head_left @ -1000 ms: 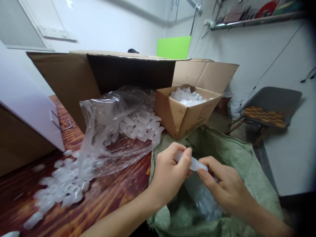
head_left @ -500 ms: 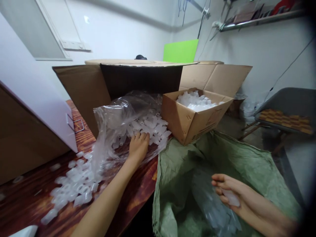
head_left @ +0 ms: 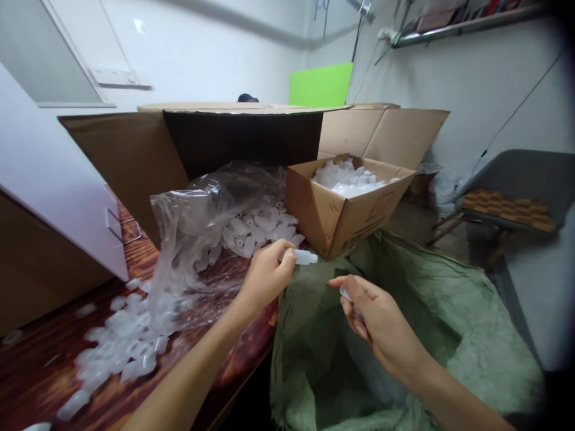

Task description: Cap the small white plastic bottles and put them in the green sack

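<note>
My left hand (head_left: 269,269) pinches a small translucent plastic tube (head_left: 304,257) whose narrow tip points right. Facing it, my right hand (head_left: 377,320) is closed around a whitish plastic cap (head_left: 345,293), mostly hidden by the fingers. Both hands are over the near edge of an open green woven sack (head_left: 485,311), a short gap apart. Behind my left hand, more tubes (head_left: 251,230) spill from a clear plastic bag (head_left: 179,221) on the table. A pile of white caps (head_left: 121,341) lies on the wood left of my forearm.
A small cardboard box (head_left: 314,209) full of white pieces stands behind the sack. The large open carton (head_left: 121,149) lies behind the bag. A white panel with a metal handle (head_left: 67,179) stands left on the dark wooden table (head_left: 242,371). A grey chair (head_left: 530,179) is at right.
My left hand has lifted a tube from the heap and moved right. My right hand has come up and left out of the sack, toward the tube. The view has shifted slightly.
</note>
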`<control>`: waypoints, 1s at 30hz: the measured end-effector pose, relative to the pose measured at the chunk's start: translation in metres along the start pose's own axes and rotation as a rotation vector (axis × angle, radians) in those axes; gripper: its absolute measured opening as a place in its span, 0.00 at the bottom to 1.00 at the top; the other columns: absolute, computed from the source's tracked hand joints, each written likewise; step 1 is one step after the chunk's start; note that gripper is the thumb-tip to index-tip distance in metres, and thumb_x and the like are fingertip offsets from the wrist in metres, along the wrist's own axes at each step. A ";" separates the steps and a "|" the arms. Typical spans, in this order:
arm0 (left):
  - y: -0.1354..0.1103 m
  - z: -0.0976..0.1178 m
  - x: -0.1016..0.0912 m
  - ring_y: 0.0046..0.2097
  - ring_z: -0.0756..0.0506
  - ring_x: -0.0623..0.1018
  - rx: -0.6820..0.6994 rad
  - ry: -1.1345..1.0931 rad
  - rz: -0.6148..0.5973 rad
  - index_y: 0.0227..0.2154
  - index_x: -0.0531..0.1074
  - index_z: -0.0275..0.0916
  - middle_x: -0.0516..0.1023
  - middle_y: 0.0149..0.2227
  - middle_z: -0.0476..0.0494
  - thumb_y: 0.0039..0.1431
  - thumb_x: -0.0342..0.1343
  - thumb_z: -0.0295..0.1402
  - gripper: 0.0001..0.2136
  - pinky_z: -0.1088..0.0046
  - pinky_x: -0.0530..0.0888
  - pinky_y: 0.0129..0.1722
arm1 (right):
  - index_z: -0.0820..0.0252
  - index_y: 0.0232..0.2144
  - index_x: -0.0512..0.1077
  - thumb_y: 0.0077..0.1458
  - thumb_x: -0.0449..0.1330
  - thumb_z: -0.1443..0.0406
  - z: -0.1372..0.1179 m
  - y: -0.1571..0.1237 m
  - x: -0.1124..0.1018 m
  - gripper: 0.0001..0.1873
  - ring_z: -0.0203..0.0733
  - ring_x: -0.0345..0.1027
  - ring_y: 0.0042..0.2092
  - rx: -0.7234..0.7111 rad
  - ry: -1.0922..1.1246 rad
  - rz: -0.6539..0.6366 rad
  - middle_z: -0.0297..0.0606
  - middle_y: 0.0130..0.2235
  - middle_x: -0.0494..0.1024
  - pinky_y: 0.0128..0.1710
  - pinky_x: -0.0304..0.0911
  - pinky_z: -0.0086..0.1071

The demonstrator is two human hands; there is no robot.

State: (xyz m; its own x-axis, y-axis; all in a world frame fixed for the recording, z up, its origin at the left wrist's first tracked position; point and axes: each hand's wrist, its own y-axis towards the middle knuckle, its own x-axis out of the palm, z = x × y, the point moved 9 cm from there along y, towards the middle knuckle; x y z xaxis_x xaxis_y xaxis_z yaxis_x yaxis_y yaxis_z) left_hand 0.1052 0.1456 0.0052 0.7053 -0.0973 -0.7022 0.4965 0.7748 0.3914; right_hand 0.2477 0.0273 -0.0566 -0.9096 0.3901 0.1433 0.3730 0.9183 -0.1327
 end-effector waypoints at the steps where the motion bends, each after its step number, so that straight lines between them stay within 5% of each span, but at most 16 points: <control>1: -0.002 0.007 0.000 0.32 0.48 0.75 -0.002 -0.053 -0.019 0.35 0.73 0.38 0.76 0.30 0.49 0.63 0.42 0.33 0.14 0.76 0.68 0.32 | 0.61 0.38 0.76 0.52 0.63 0.46 -0.007 0.001 -0.005 0.25 0.26 0.49 0.19 -0.057 -0.063 0.025 0.27 0.22 0.63 0.15 0.43 0.22; 6: -0.012 0.031 0.003 0.29 0.51 0.70 -0.034 -0.369 -0.097 0.31 0.73 0.37 0.71 0.25 0.52 0.61 0.45 0.34 0.12 0.77 0.64 0.28 | 0.54 0.50 0.74 0.58 0.59 0.50 -0.038 -0.007 -0.017 0.22 0.33 0.59 0.26 -0.233 -0.321 0.082 0.34 0.31 0.70 0.20 0.53 0.27; 13: -0.021 0.039 0.020 0.24 0.51 0.67 -0.209 -0.741 -0.204 0.25 0.71 0.36 0.67 0.19 0.52 0.57 0.46 0.33 0.11 0.78 0.62 0.23 | 0.58 0.48 0.71 0.61 0.59 0.63 -0.095 -0.046 0.013 0.13 0.38 0.69 0.38 -0.927 -0.989 0.099 0.39 0.40 0.75 0.37 0.65 0.31; 20: -0.027 0.046 0.024 0.19 0.54 0.58 -0.208 -0.668 -0.332 0.19 0.67 0.36 0.57 0.16 0.53 0.60 0.46 0.33 0.15 0.77 0.52 0.18 | 0.60 0.49 0.66 0.56 0.64 0.71 -0.104 -0.085 0.035 0.19 0.37 0.72 0.43 -1.441 -1.303 -0.107 0.40 0.43 0.78 0.43 0.67 0.28; 23: -0.030 0.047 0.026 0.20 0.55 0.53 -0.207 -0.651 -0.355 0.16 0.59 0.37 0.52 0.18 0.54 0.62 0.49 0.39 0.20 0.76 0.49 0.18 | 0.63 0.46 0.69 0.55 0.65 0.72 -0.104 -0.093 0.041 0.16 0.35 0.72 0.40 -1.497 -1.394 -0.122 0.42 0.43 0.78 0.40 0.66 0.27; 26: -0.029 0.051 0.014 0.22 0.55 0.55 -0.139 -0.581 -0.258 0.17 0.57 0.37 0.52 0.20 0.53 0.63 0.49 0.40 0.20 0.77 0.50 0.20 | 0.64 0.45 0.70 0.54 0.65 0.73 -0.105 -0.095 0.042 0.16 0.35 0.72 0.40 -1.496 -1.411 -0.095 0.43 0.42 0.77 0.40 0.64 0.27; 30: -0.031 0.067 -0.009 0.25 0.54 0.61 0.011 -0.500 -0.078 0.19 0.60 0.37 0.57 0.21 0.53 0.66 0.49 0.36 0.18 0.78 0.56 0.23 | 0.64 0.45 0.70 0.57 0.65 0.65 -0.110 -0.085 0.030 0.14 0.35 0.72 0.41 -1.316 -1.321 -0.016 0.43 0.42 0.78 0.42 0.65 0.26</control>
State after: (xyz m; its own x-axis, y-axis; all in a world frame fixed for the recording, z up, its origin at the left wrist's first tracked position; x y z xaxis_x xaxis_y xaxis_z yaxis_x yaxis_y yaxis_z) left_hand 0.1169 0.0805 0.0393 0.8205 -0.4439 -0.3602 0.5609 0.7467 0.3575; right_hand 0.2086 -0.0318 0.0671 -0.2087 0.6758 -0.7069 -0.3384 0.6283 0.7006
